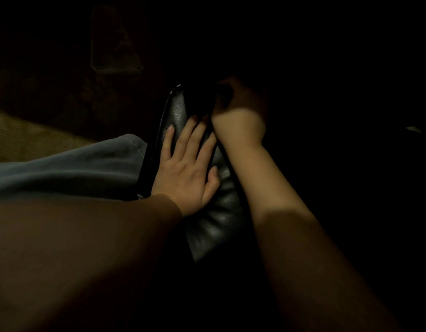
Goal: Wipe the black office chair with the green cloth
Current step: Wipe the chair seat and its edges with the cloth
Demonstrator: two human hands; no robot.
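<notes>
Pressing the left hand (pixel 185 168) flat, fingers straight and spread, holding nothing, on the padded chair (pixel 219 219) at centre. Reaching the right hand (pixel 238 116) over its far side, wrist bent, fingers lost in shadow; cannot tell grip.

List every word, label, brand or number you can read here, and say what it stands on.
None can be read. No text shows on the black chair, the grey-blue fabric, the left hand or the right hand. The rest of the frame is too dark to tell.
</notes>
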